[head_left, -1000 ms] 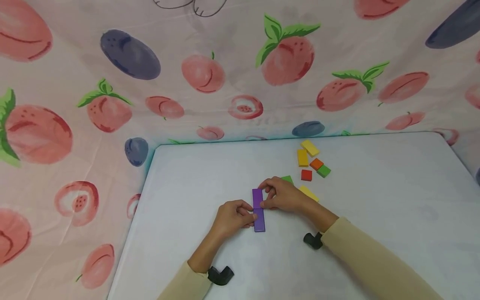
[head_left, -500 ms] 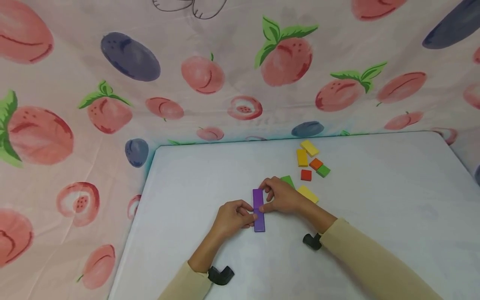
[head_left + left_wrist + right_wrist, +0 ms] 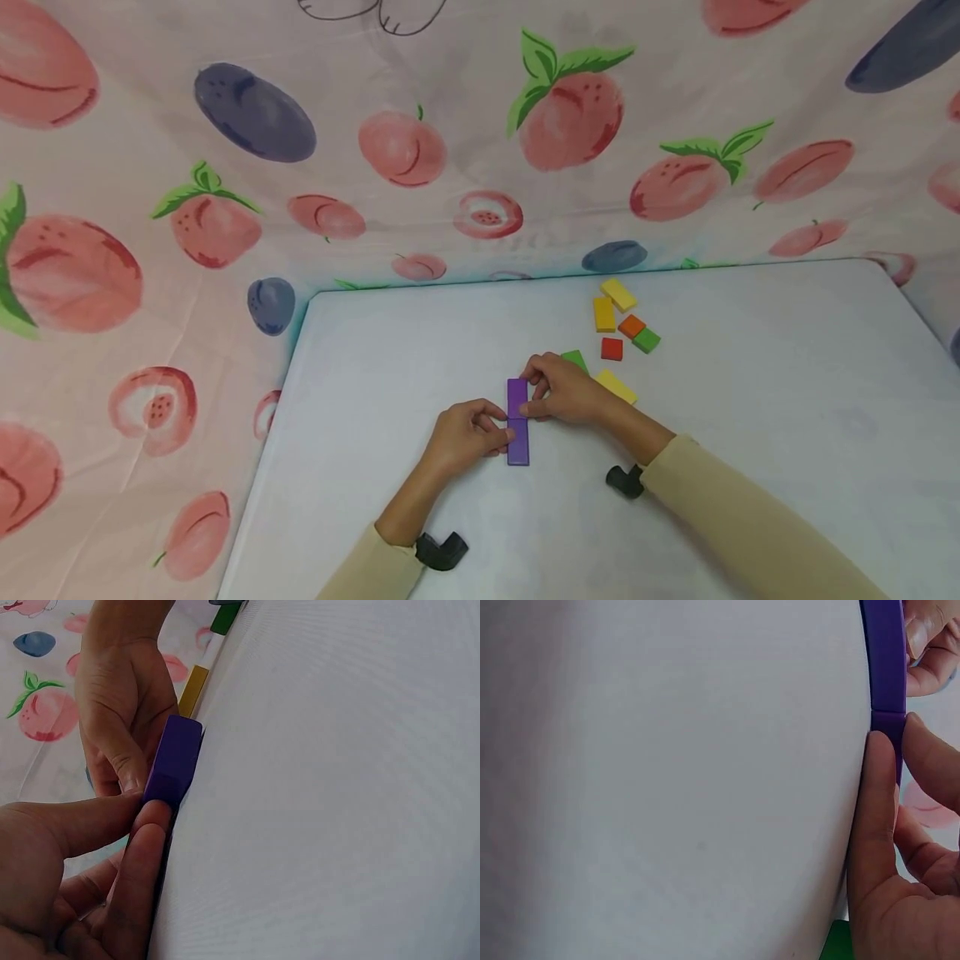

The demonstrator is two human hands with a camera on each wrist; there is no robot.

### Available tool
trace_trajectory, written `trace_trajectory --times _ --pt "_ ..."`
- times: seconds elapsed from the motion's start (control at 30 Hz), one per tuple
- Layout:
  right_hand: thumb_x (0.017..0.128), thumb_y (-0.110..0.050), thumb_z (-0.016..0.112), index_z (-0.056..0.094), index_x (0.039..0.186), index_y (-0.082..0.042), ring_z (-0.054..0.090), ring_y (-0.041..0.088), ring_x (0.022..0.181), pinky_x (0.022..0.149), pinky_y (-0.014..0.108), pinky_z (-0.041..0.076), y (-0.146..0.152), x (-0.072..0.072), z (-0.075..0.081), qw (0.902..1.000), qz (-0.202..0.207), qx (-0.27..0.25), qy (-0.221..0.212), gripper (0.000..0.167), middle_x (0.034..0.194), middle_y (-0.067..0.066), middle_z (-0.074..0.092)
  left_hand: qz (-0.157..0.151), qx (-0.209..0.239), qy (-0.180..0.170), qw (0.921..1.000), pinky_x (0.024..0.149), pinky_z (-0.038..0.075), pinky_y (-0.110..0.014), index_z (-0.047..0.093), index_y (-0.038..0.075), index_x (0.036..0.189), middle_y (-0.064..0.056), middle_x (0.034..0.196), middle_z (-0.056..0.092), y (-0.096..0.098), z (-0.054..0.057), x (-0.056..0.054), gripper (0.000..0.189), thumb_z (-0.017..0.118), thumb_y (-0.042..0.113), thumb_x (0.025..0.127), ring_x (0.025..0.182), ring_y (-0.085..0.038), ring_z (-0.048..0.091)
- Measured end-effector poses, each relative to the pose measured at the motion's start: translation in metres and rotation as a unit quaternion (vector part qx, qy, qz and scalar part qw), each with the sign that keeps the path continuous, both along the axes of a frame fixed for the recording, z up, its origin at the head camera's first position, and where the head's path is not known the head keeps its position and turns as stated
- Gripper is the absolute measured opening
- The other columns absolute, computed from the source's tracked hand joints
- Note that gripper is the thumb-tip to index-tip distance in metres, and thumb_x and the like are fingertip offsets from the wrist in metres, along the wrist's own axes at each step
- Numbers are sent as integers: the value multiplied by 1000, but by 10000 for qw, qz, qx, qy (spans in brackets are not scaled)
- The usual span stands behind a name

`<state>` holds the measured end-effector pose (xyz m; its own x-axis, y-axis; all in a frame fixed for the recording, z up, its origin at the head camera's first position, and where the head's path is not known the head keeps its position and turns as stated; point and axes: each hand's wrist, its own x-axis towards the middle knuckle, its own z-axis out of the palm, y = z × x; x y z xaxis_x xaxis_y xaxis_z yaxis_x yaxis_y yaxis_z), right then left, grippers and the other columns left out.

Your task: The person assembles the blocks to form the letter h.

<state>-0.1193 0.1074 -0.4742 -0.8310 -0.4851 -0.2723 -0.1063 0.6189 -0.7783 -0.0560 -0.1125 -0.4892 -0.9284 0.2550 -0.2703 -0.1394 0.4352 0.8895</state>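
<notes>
Two purple rectangular blocks lie end to end in one line on the white table [image 3: 735, 417]. My left hand [image 3: 461, 437] is at the left side of the near block [image 3: 518, 454], thumb laid over it and fingers along its side. From the right, my right hand [image 3: 566, 392] holds the far block [image 3: 516, 392] with index finger at its far end and thumb at its near right edge. The right wrist view shows thumb and finger pinching the far block [image 3: 889, 724], its end meeting the near block [image 3: 889, 660]. Purple also shows at the left fingertips in the left wrist view.
Beyond the right hand lie a green block [image 3: 574, 359] and a yellow block [image 3: 617, 387], both partly hidden. Farther back are a red block [image 3: 612, 349], an orange block [image 3: 632, 326], a green block [image 3: 647, 340] and two yellow ones. A fruit-patterned cloth [image 3: 405, 217] hangs behind.
The far purple block has shifted slightly right, into straighter line with the near one, the right fingertips moving with it. My left hand stays in place.
</notes>
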Motion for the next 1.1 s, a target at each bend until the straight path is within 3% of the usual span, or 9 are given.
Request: trace_trajectory --times 0.27,1.1 --pt "80 -28 89 60 119 -13 62 13 95 83 27 54 0 -1 2 9998 153 119 -58 51 108 2 59 -30 -40 29 10000 59 57 -26 72 8 104 -2 74 75 0 0 0 24 82 21 86 61 -12 72" --pt "76 -28 92 63 116 -11 63 12 90 80 26 54 -2 -1 0 9997 2 168 166 52 102 3 60 -55 -54 123 9999 58 56 -25 71 8 104 -1 74 75 1 -2 2 24 81 20 87 61 -11 72"
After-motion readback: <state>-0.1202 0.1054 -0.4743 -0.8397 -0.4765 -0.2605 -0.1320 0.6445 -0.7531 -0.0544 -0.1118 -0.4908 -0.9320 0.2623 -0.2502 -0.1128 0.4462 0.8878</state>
